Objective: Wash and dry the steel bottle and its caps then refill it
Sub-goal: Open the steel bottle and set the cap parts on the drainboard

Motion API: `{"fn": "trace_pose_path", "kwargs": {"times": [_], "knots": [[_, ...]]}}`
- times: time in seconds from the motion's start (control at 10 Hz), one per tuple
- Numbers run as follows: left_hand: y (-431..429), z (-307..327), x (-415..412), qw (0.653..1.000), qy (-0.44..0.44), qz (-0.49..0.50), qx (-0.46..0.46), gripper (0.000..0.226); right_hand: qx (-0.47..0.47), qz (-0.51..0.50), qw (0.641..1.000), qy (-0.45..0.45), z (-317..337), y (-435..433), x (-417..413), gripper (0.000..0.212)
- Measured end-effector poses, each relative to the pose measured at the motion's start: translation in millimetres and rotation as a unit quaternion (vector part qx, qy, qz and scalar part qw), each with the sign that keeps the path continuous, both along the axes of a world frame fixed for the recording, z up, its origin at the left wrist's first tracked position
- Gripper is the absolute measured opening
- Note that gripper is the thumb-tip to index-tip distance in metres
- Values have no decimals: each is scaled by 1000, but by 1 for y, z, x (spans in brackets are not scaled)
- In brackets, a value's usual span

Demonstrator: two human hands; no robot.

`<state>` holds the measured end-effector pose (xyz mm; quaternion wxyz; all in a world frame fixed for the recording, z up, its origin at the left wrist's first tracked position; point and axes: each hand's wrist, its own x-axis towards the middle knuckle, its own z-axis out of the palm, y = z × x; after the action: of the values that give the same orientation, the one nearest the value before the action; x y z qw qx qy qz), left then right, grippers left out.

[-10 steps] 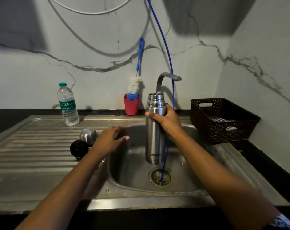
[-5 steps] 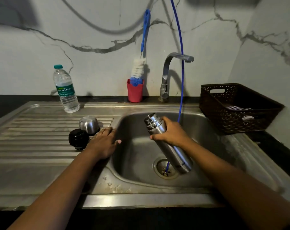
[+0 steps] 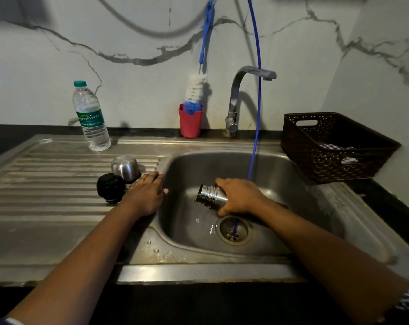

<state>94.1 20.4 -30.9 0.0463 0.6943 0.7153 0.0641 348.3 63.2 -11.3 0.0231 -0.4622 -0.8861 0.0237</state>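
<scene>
Bottle position: we locate the steel bottle tilted low inside the sink, open mouth facing left, just above the drain.
Right hand: the right hand is wrapped round the bottle just behind its threaded neck.
Left hand: the left hand lies flat on the sink rim, fingers straight, holding nothing.
Caps: the steel cap and black cap stand touching on the drainboard, both off the bottle.
Progress: we judge this an early emptying or rinsing step (a few drops show below the mouth). The bottle brush stands in its red cup.
Left to do: scrubbing, washing the caps, drying, refilling.
Tap: no stream shows at the tap.
Hidden: the bottle's lower body lies behind the right hand and forearm, so we cannot tell whether water is inside.
</scene>
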Motion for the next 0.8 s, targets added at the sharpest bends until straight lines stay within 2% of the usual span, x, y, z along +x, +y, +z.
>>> {"fn": "trace_pose_path", "kwargs": {"times": [0.3,0.8], "knots": [[0,0,-1,1000,2,3,-8,61,9,19,997,-76,-3,0,0,69],[0,1,0,1000,-6,7,-8,62,22,14,992,-124,-5,2,-1,70]]}}
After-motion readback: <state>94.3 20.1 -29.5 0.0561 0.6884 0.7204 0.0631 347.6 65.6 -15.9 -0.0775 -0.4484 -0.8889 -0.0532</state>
